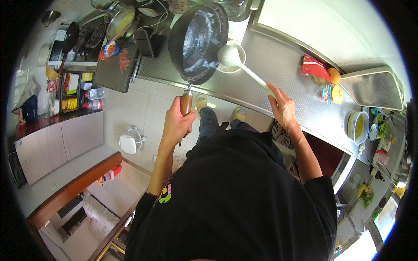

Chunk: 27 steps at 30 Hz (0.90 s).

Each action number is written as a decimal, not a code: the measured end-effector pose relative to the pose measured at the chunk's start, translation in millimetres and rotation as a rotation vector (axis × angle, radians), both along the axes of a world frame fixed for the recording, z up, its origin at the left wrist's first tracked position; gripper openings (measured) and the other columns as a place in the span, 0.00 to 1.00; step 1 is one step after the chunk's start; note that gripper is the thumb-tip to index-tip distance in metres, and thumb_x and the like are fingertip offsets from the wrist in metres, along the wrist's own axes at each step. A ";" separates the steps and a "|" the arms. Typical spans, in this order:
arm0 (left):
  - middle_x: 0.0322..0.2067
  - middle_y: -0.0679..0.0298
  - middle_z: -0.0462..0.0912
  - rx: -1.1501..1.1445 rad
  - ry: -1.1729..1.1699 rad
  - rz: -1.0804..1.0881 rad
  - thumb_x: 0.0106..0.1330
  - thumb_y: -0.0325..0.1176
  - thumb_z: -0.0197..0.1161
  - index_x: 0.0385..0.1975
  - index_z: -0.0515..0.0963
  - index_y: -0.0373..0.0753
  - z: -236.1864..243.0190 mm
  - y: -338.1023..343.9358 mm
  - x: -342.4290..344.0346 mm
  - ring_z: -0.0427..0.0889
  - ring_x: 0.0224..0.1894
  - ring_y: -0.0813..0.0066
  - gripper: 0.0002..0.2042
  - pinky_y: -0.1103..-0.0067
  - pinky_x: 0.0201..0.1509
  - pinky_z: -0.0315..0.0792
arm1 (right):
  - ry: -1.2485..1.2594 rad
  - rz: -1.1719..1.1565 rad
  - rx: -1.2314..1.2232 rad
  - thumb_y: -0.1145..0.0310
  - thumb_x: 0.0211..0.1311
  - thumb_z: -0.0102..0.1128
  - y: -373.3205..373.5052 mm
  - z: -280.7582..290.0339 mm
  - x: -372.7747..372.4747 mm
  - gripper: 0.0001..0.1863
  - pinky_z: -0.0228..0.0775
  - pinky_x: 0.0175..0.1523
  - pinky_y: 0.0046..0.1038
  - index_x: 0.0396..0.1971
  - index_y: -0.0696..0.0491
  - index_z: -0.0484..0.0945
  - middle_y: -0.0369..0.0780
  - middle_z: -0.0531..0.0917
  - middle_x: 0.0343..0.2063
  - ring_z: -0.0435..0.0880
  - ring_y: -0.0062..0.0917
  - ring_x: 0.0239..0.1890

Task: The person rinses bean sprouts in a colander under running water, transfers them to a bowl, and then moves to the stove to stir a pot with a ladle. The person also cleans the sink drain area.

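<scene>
My left hand point(177, 119) is closed round the wooden handle of a dark wok point(200, 43), which hangs tilted over the steel counter with its inside turned to the right. Whitish smears mark the wok's inner wall. In my right hand point(284, 106) is the handle of a white ladle point(229, 56). The ladle's bowl is close beside the wok's rim, above a white bowl point(238, 66); whether ladle and wok touch, I cannot tell. Part of the white bowl is hidden behind the ladle.
The steel counter point(274, 56) runs along the far side. A red packet point(314, 67) and a steel tray point(372, 87) are on the right. At left, a dark board point(111, 71) holds pieces of pink meat point(124, 60). A white stool point(132, 141) stands on the floor.
</scene>
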<state>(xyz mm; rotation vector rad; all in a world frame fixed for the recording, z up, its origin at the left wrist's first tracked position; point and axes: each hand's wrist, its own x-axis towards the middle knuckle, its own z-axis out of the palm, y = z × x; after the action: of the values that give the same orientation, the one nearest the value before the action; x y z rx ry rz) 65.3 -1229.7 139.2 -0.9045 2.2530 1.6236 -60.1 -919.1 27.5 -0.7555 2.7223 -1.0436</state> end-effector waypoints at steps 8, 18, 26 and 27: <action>0.16 0.69 0.70 0.024 0.010 0.009 0.64 0.25 0.59 0.42 0.66 0.36 -4.7 1.2 -3.0 0.68 0.11 0.83 0.10 0.80 0.11 0.60 | 0.105 0.167 -0.022 0.78 0.61 0.59 -21.4 -6.2 1.4 0.27 0.77 0.31 0.36 0.62 0.48 0.72 0.42 0.79 0.32 0.83 0.37 0.28; 0.15 0.65 0.73 0.021 -0.005 0.012 0.62 0.27 0.61 0.37 0.67 0.36 -2.1 4.8 -7.6 0.72 0.11 0.79 0.10 0.78 0.13 0.63 | 0.209 0.004 0.007 0.76 0.63 0.58 -28.1 -3.6 -16.3 0.29 0.75 0.29 0.38 0.64 0.45 0.70 0.41 0.77 0.29 0.80 0.37 0.25; 0.15 0.68 0.71 -0.040 0.036 -0.030 0.63 0.27 0.60 0.41 0.67 0.36 -2.0 6.5 -10.8 0.69 0.11 0.81 0.11 0.80 0.12 0.60 | 0.099 -0.084 0.013 0.76 0.63 0.59 -8.8 -3.0 10.0 0.29 0.77 0.32 0.38 0.66 0.45 0.69 0.42 0.80 0.30 0.82 0.38 0.27; 0.15 0.69 0.69 -0.048 0.062 -0.046 0.63 0.26 0.60 0.43 0.67 0.37 -3.0 6.1 -12.1 0.68 0.10 0.82 0.11 0.80 0.11 0.59 | 0.077 -0.086 -0.009 0.76 0.63 0.59 -5.3 -1.8 16.0 0.29 0.77 0.32 0.38 0.65 0.45 0.69 0.42 0.80 0.30 0.82 0.38 0.27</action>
<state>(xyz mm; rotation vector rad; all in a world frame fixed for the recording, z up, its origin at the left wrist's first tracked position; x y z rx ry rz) 53.2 -1223.7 136.2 -0.8179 2.3460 1.6060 -44.1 -924.4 25.7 -0.6990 2.8402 -1.0666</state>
